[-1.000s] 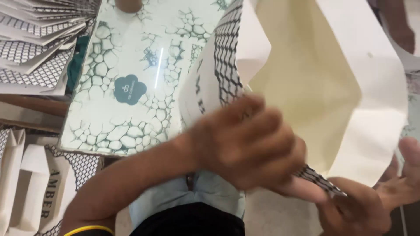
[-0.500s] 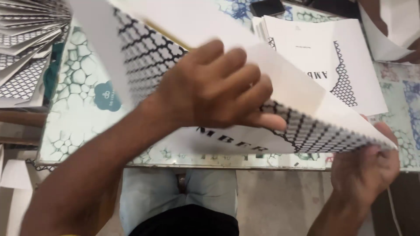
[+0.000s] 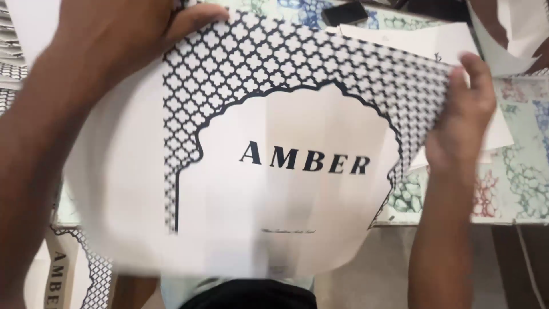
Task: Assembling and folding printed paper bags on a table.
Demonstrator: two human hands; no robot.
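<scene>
My left hand is gripping the top-left edge of the white paper bag, thumb hooked over its black lattice print. The bag's up in front of me, flat, printed face toward the camera, above the patterned table. My right hand pinches the right edge. I'd say it's folded flat but not yet stacked with the 1 bag at lower left.

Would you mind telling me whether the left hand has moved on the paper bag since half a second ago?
Yes. The left hand has shifted from the middle of the white paper bag to its upper left corner, further from the patterned table edge.
</scene>
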